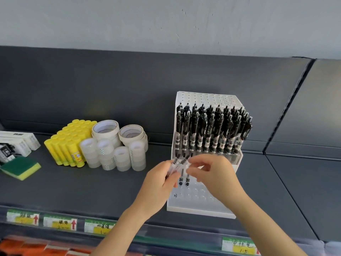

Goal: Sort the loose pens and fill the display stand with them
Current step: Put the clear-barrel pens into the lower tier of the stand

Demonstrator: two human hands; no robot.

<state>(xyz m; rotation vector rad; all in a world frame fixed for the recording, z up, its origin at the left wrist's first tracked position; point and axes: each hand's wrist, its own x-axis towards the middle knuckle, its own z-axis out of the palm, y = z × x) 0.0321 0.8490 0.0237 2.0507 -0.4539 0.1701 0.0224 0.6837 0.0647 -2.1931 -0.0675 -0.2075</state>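
L hand point(159, 179) grips pens point(182, 175) — R hand point(214, 172) pinches them, 2 hanging over stand point(195, 209).

Upright black pens point(212, 130) crowded the upper rows of the display stand point(201, 209), walling off its back. The lower front holes lay open beneath the left hand point(160, 182) and right hand point(212, 174), which held loose pens point(182, 174) just above them. Bare shelf point(92, 185) lay to the stand's right and in a gap on its left, until the tape rolls point(118, 154) and yellow glue sticks point(68, 145) closed that side.
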